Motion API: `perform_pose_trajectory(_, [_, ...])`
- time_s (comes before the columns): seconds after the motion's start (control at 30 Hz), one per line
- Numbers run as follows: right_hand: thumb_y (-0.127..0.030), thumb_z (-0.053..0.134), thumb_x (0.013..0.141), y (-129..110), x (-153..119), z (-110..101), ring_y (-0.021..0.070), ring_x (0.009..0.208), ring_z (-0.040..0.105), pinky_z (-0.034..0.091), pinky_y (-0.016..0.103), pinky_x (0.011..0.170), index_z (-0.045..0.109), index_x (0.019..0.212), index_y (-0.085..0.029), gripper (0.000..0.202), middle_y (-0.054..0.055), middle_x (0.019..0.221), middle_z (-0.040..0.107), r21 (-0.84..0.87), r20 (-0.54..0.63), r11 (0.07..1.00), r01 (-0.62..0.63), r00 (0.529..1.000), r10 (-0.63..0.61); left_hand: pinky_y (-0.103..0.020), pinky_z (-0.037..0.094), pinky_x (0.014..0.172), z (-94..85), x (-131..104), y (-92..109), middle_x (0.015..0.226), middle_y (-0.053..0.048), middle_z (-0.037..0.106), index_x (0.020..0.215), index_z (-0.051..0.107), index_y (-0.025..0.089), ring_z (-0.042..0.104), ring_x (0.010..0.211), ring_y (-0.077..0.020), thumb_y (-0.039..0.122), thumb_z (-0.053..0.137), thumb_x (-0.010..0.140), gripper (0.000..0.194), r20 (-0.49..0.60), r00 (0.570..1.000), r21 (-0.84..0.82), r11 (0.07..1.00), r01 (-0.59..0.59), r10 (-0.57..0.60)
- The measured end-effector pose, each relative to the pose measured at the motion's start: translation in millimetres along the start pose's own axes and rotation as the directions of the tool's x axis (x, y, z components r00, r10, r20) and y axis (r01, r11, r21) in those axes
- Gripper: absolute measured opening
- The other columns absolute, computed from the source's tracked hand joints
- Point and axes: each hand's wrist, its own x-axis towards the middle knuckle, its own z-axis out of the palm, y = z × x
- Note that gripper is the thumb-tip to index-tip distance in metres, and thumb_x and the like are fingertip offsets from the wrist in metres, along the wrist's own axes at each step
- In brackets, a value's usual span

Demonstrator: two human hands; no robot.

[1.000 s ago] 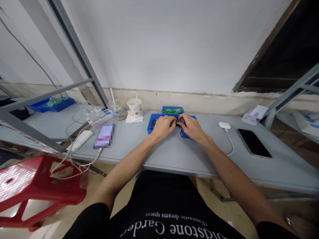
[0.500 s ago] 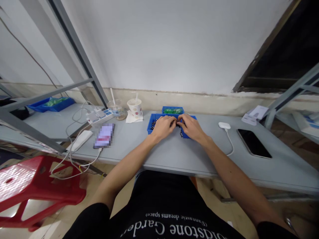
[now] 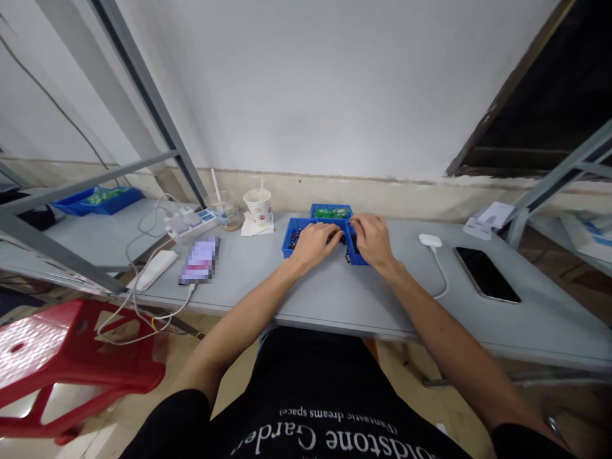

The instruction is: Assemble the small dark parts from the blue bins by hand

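My left hand (image 3: 315, 247) is over the right side of a blue bin (image 3: 285, 245) that holds small dark parts (image 3: 295, 237). Its fingers are bent and pinched together around a small dark piece, too small to name, at the fingertips. My right hand (image 3: 375, 241) hangs over a second blue bin (image 3: 356, 260), with dark contents partly visible. The right fingers curl down toward that bin, and whatever lies between them is hidden. Behind both, a third blue bin (image 3: 331, 208) contains green items (image 3: 332, 213). The two hands are slightly apart.
A paper cup (image 3: 259, 205) and a clear plastic cup (image 3: 224, 210) stand left of the bins. Further left lie a lit phone (image 3: 199, 260), a power strip (image 3: 203, 223) and cables. A dark phone (image 3: 486, 274) and a white case (image 3: 430, 241) rest to the right. A red stool (image 3: 57, 344) stands lower left.
My right hand has moved slightly right, away from my left fingertips and over the right-hand bin. My left hand has stayed nearly in place.
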Motion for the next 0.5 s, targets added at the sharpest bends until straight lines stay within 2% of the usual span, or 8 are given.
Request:
perform_pose_trajectory(0.1, [-0.038, 0.033, 0.109, 1, 1, -6, 0.0266, 0.098, 0.063, 0.042, 0.046, 0.097, 0.062, 0.104, -0.023, 0.033, 0.009, 0.098, 0.07, -0.044, -0.216, 0.993, -0.113, 0.971, 0.102, -0.035, 0.049, 0.09, 2.5, -1, 1, 0.103, -0.007, 0.076, 0.112, 0.073, 0.021, 0.068, 0.099, -0.023, 0.03, 0.048, 0.106, 0.027, 0.115, 0.988, 0.069, 0.992, -0.11, 0.101])
perform_pose_trajectory(0.23, [-0.047, 0.032, 0.109, 1, 2, -12, 0.0296, 0.111, 0.059, 0.04, 0.05, 0.102, 0.059, 0.124, -0.024, 0.038, 0.014, 0.126, 0.059, -0.02, -0.351, 0.983, -0.183, 0.922, 0.165, -0.037, 0.049, 0.096, 8.2, -4, 2, 0.111, -0.008, 0.075, 0.117, 0.072, 0.02, 0.066, 0.109, -0.0245, 0.024, 0.049, 0.104, 0.027, 0.279, 0.919, 0.106, 0.942, -0.318, 0.279])
perform_pose_trajectory(0.33, [-0.047, 0.033, 0.109, 1, 2, -12, 0.0302, 0.116, 0.057, 0.039, 0.052, 0.104, 0.058, 0.126, -0.024, 0.039, 0.015, 0.128, 0.054, 0.05, -0.351, 0.986, -0.16, 0.921, 0.167, -0.037, 0.049, 0.095, 12.4, -6, 1, 0.112, -0.009, 0.074, 0.116, 0.072, 0.02, 0.065, 0.111, -0.0248, 0.025, 0.048, 0.104, 0.027, 0.315, 0.89, 0.127, 0.915, -0.383, 0.329])
perform_pose_trajectory(0.5, [-0.044, 0.036, 0.108, -3, 1, -7, 0.0299, 0.114, 0.057, 0.04, 0.051, 0.104, 0.062, 0.116, -0.024, 0.034, 0.013, 0.121, 0.055, 0.075, -0.209, 0.99, -0.122, 0.969, 0.135, -0.038, 0.049, 0.092, 16.4, -8, 3, 0.117, -0.007, 0.074, 0.116, 0.073, 0.021, 0.064, 0.109, -0.0256, 0.021, 0.052, 0.101, 0.027, 0.374, 0.863, 0.182, 0.886, -0.426, 0.339])
